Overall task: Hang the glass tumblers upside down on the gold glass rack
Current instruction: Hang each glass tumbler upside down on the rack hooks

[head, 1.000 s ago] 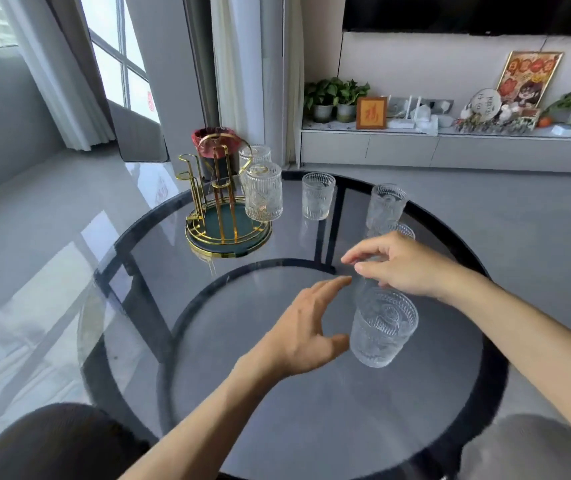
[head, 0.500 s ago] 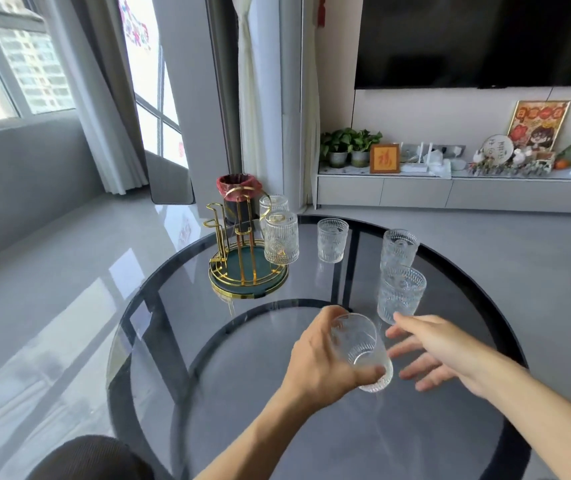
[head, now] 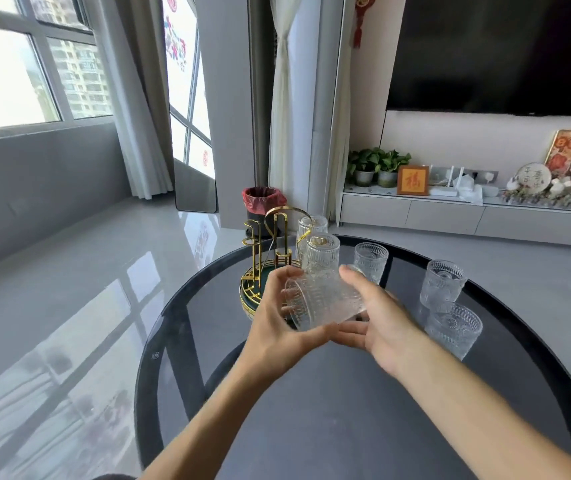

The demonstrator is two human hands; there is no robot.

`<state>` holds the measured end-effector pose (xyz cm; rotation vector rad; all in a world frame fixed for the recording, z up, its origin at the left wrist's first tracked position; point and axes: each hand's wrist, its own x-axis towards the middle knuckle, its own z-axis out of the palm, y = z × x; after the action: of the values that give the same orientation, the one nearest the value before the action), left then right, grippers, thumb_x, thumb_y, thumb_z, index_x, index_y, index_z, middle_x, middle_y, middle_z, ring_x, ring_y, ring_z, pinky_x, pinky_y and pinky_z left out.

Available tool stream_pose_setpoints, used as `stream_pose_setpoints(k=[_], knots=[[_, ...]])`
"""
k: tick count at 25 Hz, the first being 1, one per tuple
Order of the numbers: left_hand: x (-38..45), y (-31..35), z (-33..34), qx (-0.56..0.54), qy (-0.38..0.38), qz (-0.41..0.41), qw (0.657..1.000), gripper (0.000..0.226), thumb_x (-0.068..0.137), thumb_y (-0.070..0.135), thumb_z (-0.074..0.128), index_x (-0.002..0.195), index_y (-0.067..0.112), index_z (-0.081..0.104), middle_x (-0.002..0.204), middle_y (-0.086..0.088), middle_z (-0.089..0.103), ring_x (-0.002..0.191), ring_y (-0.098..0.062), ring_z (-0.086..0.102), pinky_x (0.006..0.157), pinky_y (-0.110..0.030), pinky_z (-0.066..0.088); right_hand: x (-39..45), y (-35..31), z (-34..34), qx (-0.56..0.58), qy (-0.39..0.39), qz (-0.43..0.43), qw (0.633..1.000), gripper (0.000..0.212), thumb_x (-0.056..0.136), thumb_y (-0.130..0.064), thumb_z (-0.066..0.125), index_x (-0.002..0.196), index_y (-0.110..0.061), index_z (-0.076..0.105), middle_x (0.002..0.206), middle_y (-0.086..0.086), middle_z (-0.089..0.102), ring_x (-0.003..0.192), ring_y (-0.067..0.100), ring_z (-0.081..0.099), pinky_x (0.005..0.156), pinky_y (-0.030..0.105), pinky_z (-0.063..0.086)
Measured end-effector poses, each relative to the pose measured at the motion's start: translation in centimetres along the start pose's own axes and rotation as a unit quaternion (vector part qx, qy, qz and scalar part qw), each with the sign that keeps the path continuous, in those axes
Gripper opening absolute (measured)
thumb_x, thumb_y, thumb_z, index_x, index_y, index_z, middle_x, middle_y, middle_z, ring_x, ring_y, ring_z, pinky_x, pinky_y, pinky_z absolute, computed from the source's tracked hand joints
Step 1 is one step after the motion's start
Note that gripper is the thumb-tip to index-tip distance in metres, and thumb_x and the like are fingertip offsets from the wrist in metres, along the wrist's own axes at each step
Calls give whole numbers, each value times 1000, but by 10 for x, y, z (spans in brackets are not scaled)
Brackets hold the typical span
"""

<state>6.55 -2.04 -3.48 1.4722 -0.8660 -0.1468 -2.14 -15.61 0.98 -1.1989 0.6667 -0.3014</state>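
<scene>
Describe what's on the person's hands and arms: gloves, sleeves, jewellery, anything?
Nothing worn. The left hand and right hand are bare: no gloves, no rings visible. Both forearms are bare as far as the bottom edge of the picture, with no sleeve, watch or band in view.

one head-worn wide-angle view, looking forward and slightly down across the round glass table (head: 346, 410) from its near edge. both forearms reach in from the bottom, close to the lens. the table's far edge and the room lie beyond.
</scene>
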Motion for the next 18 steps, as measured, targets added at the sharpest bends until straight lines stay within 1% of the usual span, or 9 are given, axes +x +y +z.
stream_pose_setpoints(k=[2,3,5,7,8,10,11,13,18], knots=[[10,-8,-25,-57,15,-21,998,64,70,31,84,126,32,53,129,10,63,121,-12,60,94,-30,50,12,-12,20,-49,54,-110,991,45,72,-46,77,110,-27,63,118,12,68,83,31,73,56,38,60],[13,-13,-39,-89,66,-47,993,54,75,32,80,124,30,57,128,7,65,120,-11,60,93,-29,50,17,-17,31,-82,76,-172,979,44,70,-47,77,108,-30,63,116,9,68,87,29,72,58,40,61],[20,-25,-62,-112,189,-124,968,32,88,32,71,117,28,62,124,2,67,115,-14,62,90,-33,49,30,-26,47,-161,108,-284,939,46,68,-50,75,109,-34,61,115,1,68,96,24,68,74,49,60],[24,-33,-74,-91,243,-184,948,22,94,31,64,115,26,61,121,0,65,114,-17,60,93,-39,49,44,-31,62,-264,129,-370,881,53,72,-50,74,119,-33,58,119,-3,66,106,19,62,86,40,53],[25,-34,-77,-87,247,-195,945,20,94,31,65,113,26,62,118,2,65,114,-17,59,95,-40,49,51,-31,69,-325,137,-400,846,55,74,-48,74,123,-32,56,121,-2,65,107,19,59,85,32,49],[26,-31,-78,-103,249,-195,943,15,93,30,66,107,30,62,112,8,65,110,-12,60,94,-40,50,63,-28,79,-424,145,-419,790,59,74,-45,73,128,-33,52,121,3,63,105,22,59,80,29,46],[27,-31,-79,-111,250,-192,942,13,93,31,66,105,32,63,110,11,65,108,-9,60,93,-39,51,68,-25,82,-452,141,-413,778,60,74,-44,73,129,-34,52,121,4,63,105,25,60,81,31,48],[28,-30,-79,-111,250,-186,944,11,93,31,66,104,32,64,110,11,65,107,-7,60,93,-39,51,77,-16,84,-480,128,-396,773,60,73,-42,75,128,-34,52,123,5,63,107,27,60,84,35,50],[29,-23,-72,-128,249,-202,939,20,91,28,68,109,20,66,107,5,69,102,-10,63,90,-40,53,100,2,79,-541,99,-338,764,60,74,-41,75,128,-32,53,119,6,65,106,29,59,80,32,45]])
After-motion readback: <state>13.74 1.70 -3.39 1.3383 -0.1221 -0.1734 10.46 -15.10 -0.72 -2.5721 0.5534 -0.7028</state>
